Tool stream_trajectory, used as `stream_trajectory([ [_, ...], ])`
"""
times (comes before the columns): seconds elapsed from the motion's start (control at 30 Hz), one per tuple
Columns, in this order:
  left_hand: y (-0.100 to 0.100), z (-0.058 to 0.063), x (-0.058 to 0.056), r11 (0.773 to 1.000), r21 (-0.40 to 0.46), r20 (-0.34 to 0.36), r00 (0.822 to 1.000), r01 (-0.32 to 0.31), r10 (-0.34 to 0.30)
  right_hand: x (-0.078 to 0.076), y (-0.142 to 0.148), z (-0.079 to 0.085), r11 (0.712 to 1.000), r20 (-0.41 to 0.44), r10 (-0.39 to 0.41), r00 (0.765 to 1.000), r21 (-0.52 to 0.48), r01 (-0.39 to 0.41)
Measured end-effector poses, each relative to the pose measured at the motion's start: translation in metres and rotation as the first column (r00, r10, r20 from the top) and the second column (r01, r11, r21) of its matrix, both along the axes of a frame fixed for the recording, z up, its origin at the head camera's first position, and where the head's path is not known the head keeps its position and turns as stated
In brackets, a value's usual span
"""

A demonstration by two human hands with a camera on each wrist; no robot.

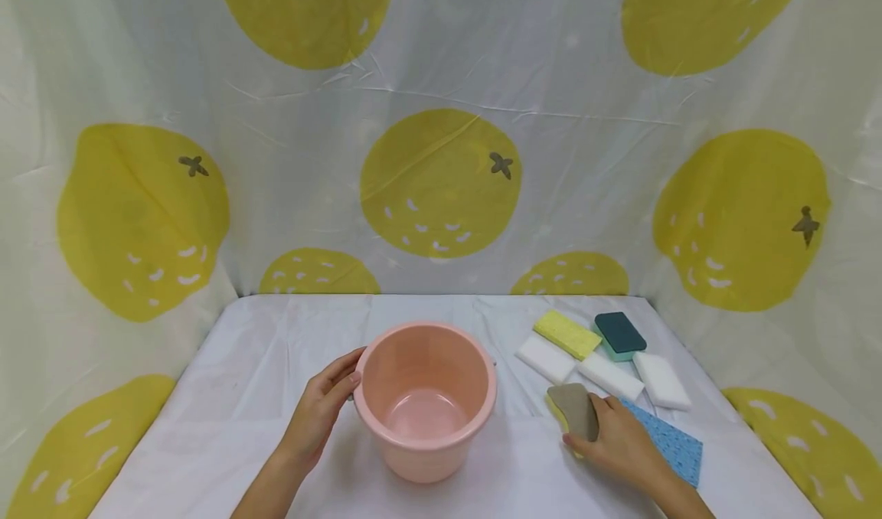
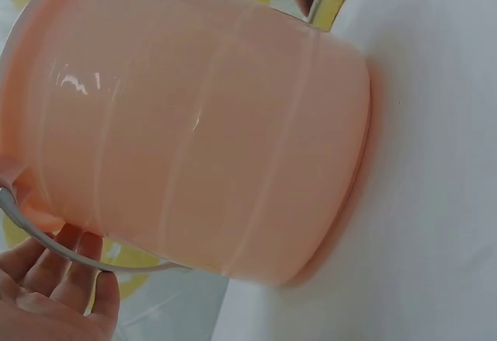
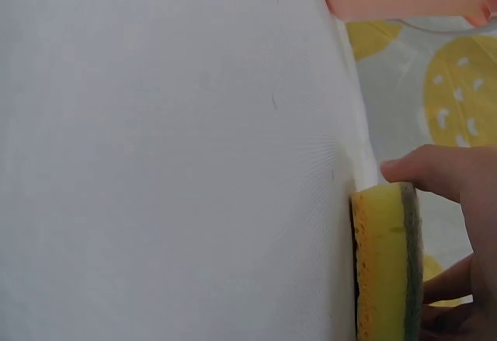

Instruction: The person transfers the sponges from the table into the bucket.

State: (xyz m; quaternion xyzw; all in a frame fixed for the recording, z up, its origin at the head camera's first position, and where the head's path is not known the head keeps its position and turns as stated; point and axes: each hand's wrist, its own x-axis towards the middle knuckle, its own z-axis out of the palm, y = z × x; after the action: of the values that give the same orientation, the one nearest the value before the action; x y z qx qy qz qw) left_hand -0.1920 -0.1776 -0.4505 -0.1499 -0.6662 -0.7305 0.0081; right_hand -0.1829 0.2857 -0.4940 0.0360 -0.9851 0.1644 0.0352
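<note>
A pink bucket stands upright on the white cloth. My left hand rests against its left side near the rim, fingers fairly straight and thumb at the rim's edge. In the left wrist view the bucket's handle passes across the fingers of that hand. To the right, my right hand holds a scrub sponge between thumb and fingers, its grey scouring side up. The sponge's yellow layer shows in the right wrist view, close against the white cloth.
Beyond the right hand lie a blue sponge cloth, a yellow sponge, a dark green scrub sponge and several white sponges, including one at the right. A lemon-print curtain surrounds the table on three sides.
</note>
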Motion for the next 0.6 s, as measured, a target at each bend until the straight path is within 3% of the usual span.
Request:
stream_trajectory([
  [0.37, -0.002, -0.001, 0.0, 1.0, -0.015, -0.012, 1.0, -0.006, 0.005, -0.002, 0.004, 0.014, 0.991, 0.027, 0.077, 0.997, -0.112, -0.073],
  [0.5, -0.002, -0.002, 0.0, 1.0, -0.023, -0.014, 1.0, -0.001, 0.001, -0.002, 0.005, 0.022, 0.98, -0.065, 0.155, 0.986, -0.12, -0.161],
  [0.6, -0.001, -0.001, 0.0, 1.0, -0.026, -0.005, 1.0, -0.001, 0.001, -0.004, 0.007, 0.03, 0.966, -0.153, 0.216, 0.964, -0.114, -0.234],
])
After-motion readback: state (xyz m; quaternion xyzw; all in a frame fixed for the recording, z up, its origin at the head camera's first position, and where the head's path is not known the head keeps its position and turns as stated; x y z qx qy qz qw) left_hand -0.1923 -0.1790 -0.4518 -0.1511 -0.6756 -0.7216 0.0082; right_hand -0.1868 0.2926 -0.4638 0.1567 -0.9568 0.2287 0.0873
